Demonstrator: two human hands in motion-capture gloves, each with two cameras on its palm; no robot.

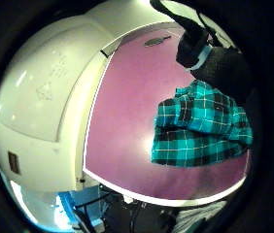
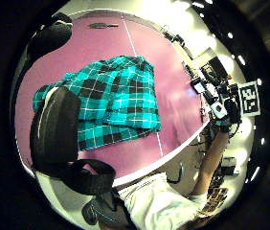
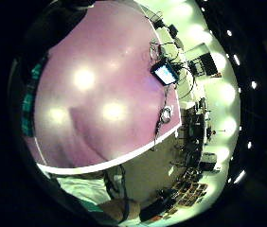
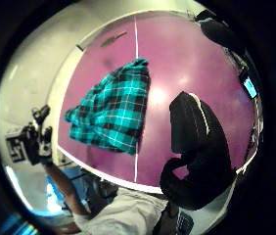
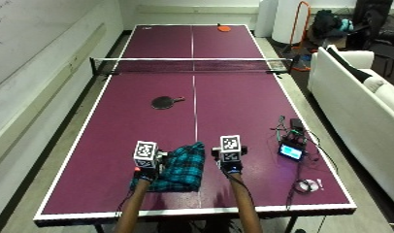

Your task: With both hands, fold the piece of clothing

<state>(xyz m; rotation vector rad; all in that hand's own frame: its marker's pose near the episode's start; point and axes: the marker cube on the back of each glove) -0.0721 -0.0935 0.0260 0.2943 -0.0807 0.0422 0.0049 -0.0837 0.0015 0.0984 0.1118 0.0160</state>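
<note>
So the teal and black plaid shirt (image 5: 175,171) sits bunched up in a rough folded pile on the purple ping pong table (image 5: 119,121), low in the frame just left of the white centre line. Left hand (image 5: 145,171) hovers at the pile's left edge, right hand (image 5: 230,165) sits just past its right edge over bare table. Can't honestly tell what the fingers on either hand are doing. Further up the table there's a black paddle (image 5: 165,102), then the net (image 5: 192,65); a small lit screen (image 5: 291,152) with cables lies to the right
</note>
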